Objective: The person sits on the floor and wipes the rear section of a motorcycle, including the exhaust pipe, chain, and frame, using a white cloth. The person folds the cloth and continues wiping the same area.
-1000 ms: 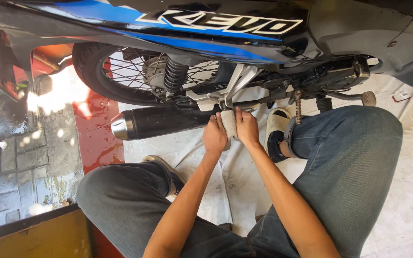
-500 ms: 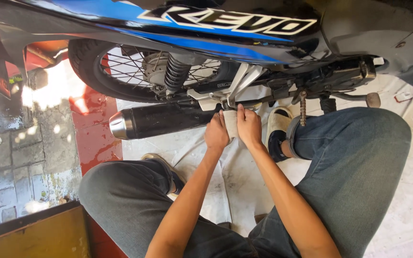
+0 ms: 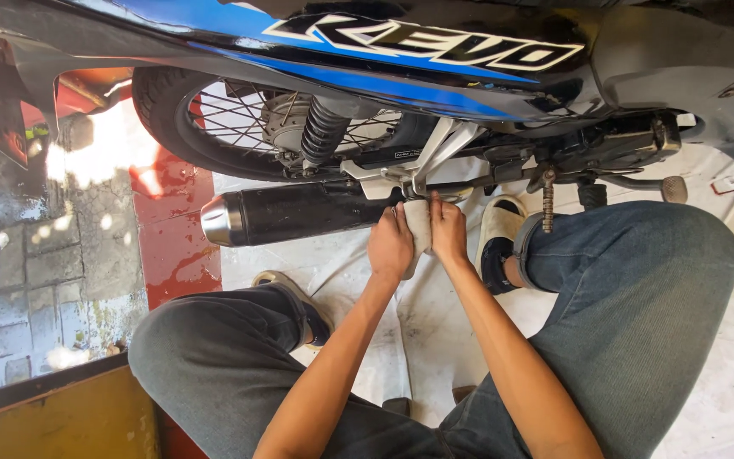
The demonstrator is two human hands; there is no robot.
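Observation:
A blue and black motorcycle [image 3: 367, 64] fills the top of the head view. My left hand [image 3: 390, 246] and my right hand [image 3: 449, 234] are side by side, both closed around a small pale piece [image 3: 419, 223], perhaps a cloth, pressed up against the silver footrest bracket [image 3: 422, 166] just right of the black exhaust pipe [image 3: 299, 212]. What the piece is exactly cannot be told. My knees in jeans spread to either side.
The spoked rear wheel [image 3: 223, 119] and shock spring [image 3: 323, 129] are left of the bracket. A drive chain [image 3: 547, 204] hangs by my sandalled foot [image 3: 498, 234]. Wet red floor [image 3: 176, 246] and grey pavers lie left, a yellow board [image 3: 53, 421] at bottom left.
Both hands stay on the pale piece under the bracket, nearly unmoved. The view has shifted slightly.

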